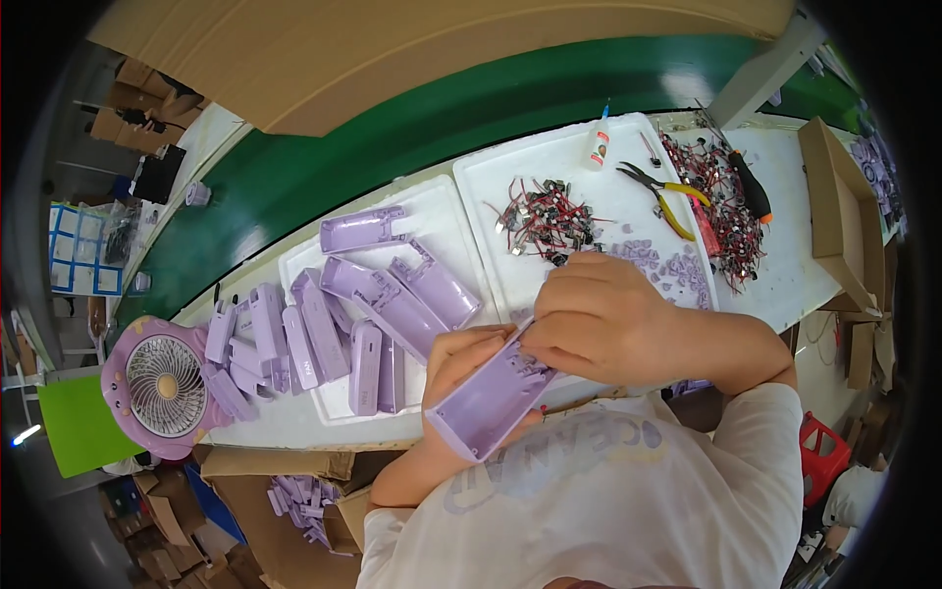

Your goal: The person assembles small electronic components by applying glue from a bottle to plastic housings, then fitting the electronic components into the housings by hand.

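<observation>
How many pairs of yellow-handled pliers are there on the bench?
1: the pliers lie on the white board, beside the larger red-wired heap, which could hide others.

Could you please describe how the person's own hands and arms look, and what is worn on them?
The left hand and right hand are bare: no gloves, rings or watch can be seen. The forearms are uncovered. The white T-shirt has short, loose sleeves and a faded grey-and-yellow chest print.
</observation>
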`<state>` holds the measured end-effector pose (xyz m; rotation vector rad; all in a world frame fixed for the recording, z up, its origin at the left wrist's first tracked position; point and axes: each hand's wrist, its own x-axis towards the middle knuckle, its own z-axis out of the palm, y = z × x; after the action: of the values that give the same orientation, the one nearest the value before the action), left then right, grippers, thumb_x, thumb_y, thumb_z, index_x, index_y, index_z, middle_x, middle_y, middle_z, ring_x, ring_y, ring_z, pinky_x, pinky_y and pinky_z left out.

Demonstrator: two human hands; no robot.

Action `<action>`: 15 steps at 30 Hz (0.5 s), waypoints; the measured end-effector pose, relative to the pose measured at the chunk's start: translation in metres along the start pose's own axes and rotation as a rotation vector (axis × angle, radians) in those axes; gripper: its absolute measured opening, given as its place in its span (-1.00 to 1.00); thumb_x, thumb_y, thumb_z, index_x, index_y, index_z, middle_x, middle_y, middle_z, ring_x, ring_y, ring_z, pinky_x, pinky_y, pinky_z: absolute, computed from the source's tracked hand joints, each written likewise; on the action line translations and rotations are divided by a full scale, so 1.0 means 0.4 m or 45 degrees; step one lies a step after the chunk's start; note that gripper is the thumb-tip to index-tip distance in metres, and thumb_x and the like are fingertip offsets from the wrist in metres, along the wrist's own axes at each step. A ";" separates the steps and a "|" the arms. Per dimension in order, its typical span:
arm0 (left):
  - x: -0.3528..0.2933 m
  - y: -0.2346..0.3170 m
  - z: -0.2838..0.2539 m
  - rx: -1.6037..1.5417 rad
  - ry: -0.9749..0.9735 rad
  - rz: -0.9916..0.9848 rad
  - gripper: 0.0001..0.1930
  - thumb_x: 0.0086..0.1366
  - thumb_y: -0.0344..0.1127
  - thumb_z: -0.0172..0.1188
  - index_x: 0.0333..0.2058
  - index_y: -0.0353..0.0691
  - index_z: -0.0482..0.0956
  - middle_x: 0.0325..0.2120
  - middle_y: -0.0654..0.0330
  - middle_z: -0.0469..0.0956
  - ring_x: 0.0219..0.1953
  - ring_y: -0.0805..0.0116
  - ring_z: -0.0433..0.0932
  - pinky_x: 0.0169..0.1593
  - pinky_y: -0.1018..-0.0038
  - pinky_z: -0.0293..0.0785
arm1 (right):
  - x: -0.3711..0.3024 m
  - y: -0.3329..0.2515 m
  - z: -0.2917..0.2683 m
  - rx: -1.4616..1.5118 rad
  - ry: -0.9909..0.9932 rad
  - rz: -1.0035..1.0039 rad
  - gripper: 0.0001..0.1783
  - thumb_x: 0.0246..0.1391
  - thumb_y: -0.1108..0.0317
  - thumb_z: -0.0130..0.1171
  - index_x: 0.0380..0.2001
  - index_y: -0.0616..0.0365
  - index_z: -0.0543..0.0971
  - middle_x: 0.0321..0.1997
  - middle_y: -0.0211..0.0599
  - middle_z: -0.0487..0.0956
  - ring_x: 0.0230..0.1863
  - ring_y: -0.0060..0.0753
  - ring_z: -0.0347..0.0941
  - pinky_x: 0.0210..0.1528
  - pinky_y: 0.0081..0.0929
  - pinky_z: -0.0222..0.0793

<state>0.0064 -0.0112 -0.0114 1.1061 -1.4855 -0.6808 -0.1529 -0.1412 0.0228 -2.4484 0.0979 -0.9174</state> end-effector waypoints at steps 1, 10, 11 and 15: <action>0.002 0.005 -0.001 0.000 -0.001 0.000 -0.30 -0.12 -0.29 0.44 0.00 -0.31 0.29 -0.13 0.05 0.32 -0.07 0.14 0.39 -0.01 0.37 0.34 | 0.000 0.001 0.003 0.000 0.001 0.000 -0.80 -0.36 0.50 0.33 -0.58 0.15 0.50 -0.51 -0.35 0.39 -0.51 -0.33 0.37 -0.52 -0.42 0.22; -0.002 0.028 0.000 0.328 -0.125 -0.067 -0.33 -0.11 -0.35 0.42 0.00 -0.33 0.30 -0.12 0.02 0.34 -0.07 0.16 0.42 -0.03 0.35 0.37 | -0.001 -0.007 -0.001 0.389 -0.023 0.533 -0.83 -0.27 0.54 0.26 -0.61 0.19 0.43 -0.56 -0.38 0.41 -0.58 -0.47 0.38 -0.54 -0.59 0.29; -0.013 0.031 0.020 -0.086 0.080 -0.221 -0.37 -0.06 -0.36 0.38 -0.01 -0.35 0.29 -0.12 0.01 0.36 -0.08 0.18 0.43 -0.05 0.36 0.38 | -0.002 -0.004 -0.009 0.504 -0.145 0.672 -0.84 -0.25 0.53 0.26 -0.59 0.20 0.44 -0.57 -0.37 0.42 -0.59 -0.50 0.38 -0.55 -0.59 0.29; -0.031 -0.003 0.031 -0.649 0.385 -0.572 -0.53 0.07 -0.39 0.26 -0.07 -0.39 0.29 -0.20 0.03 0.46 -0.15 0.27 0.48 -0.12 0.38 0.43 | -0.014 0.008 -0.002 0.927 -0.360 1.176 -0.86 -0.20 0.50 0.26 -0.55 0.21 0.48 -0.59 -0.35 0.46 -0.57 -0.55 0.39 -0.55 -0.58 0.29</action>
<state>-0.0058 -0.0025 -0.0204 1.0826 -0.7450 -1.0781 -0.1573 -0.1430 0.0187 -1.5389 0.6111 -0.1307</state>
